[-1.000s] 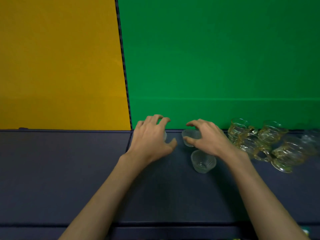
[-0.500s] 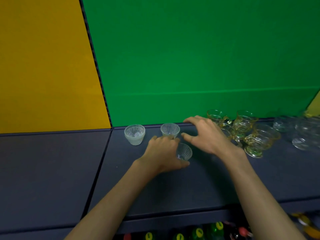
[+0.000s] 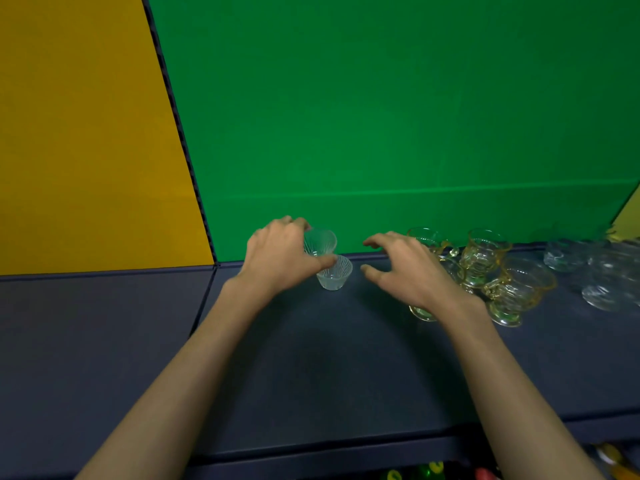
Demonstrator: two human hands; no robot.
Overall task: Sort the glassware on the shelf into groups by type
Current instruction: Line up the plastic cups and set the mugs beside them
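My left hand grips a small clear ribbed glass, thumb in front and fingers behind, and holds it tilted just above and behind a second ribbed glass standing on the dark blue shelf. A little to the right, my right hand hovers with fingers spread and holds nothing. Behind that hand stand several yellow handled glass cups in a cluster. Clear glass bowls lie at the far right. My left hand hides whatever stands further left.
A green back panel and a yellow one close off the rear of the shelf. Below the shelf's front edge, coloured bottle tops show.
My left hand has left the front ribbed glass position, taken hold of a ribbed glass and raised it near the back wall. My right hand has stayed spread beside the yellow cups.
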